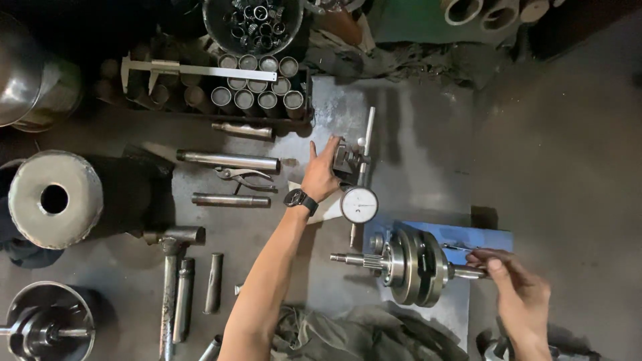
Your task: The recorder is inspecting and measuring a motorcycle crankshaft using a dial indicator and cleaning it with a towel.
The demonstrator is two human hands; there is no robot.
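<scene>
— Head view, far left first: what sits there?

— A big steel drum with a centre hole (55, 198), a hammer (172, 267) below it, and loose steel rods (227, 160) laid roughly left-right on the dark counter (414, 154). Above them, a caliper (194, 69) lies across a tray of short metal sleeves (257, 87) standing on end, and a round bowl (253, 25) holds small rings.

— And the left hand?

— The left hand (321, 175), a watch on its wrist, reaches forward and closes around the block of the dial gauge stand (349, 160); its grip wraps the block, index finger raised free. The dial gauge (359, 204) hangs just below the hand, face up.

— Where is the crankshaft?

— The crankshaft (409, 266) rests on a blue plate (481, 237), down and right of the gauge, long axis running left to right, splined end pointing left.

— Right hand?

— The right hand (518, 284) is nearer it, fingertips pressed together on the shaft's right end. A rag (348, 334) lies bunched at the bottom edge.
</scene>
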